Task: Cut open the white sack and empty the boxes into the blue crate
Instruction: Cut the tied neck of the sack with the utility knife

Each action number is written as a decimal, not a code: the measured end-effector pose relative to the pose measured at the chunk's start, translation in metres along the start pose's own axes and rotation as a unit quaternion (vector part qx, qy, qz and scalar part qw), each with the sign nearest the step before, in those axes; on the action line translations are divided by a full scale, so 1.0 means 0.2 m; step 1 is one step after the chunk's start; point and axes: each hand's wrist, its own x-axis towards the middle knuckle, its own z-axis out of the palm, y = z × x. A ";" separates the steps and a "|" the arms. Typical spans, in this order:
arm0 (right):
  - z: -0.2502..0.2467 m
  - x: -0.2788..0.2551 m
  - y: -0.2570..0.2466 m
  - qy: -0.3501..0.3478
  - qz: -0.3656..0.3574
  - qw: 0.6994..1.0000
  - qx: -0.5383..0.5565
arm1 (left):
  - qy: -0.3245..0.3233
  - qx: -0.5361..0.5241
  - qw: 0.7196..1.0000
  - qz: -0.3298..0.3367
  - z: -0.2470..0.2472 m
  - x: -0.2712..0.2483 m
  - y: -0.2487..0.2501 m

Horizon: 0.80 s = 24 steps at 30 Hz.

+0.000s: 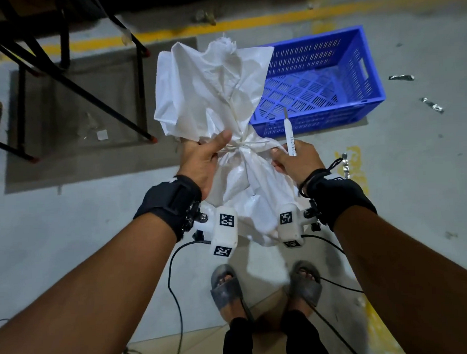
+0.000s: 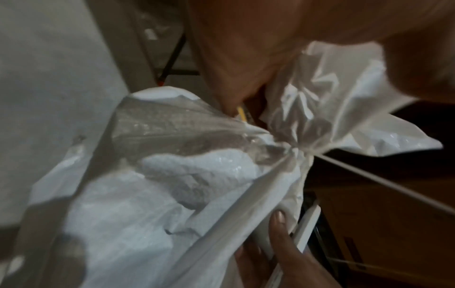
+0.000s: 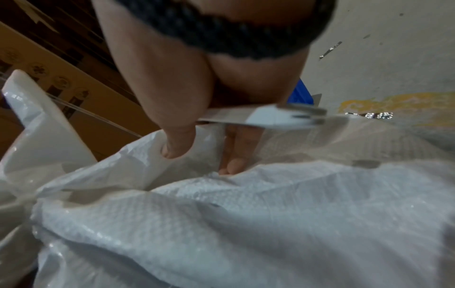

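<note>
Three cameras on me: one on my head, one on each wrist.

The head camera looks steeply down past my forearms to my feet, taking in the white sack (image 1: 224,118), my left hand (image 1: 202,162), my right hand (image 1: 295,158), the blue crate (image 1: 368,96) and the concrete floor (image 1: 69,237). The left wrist camera sits very close, facing along my palm at the sack's tied neck (image 2: 293,150). The right wrist camera, equally close, faces along my fingers (image 3: 234,154) over the woven sack. All three share the tied neck.
</note>
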 end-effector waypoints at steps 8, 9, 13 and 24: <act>0.00 -0.01 0.03 -0.014 -0.025 0.999 -0.045 | 0.140 0.129 0.980 0.056 0.09 0.08 0.06; -0.02 -0.02 0.04 -0.013 -0.028 0.998 -0.047 | 0.154 0.145 0.976 0.055 0.09 0.09 0.05; -0.13 -0.13 -0.01 0.089 -0.071 0.993 -0.044 | 0.174 0.184 0.966 0.057 0.09 0.13 0.03; 0.07 -0.59 -0.03 -0.099 0.016 0.994 0.053 | 0.165 0.152 0.974 -0.027 0.13 0.14 0.06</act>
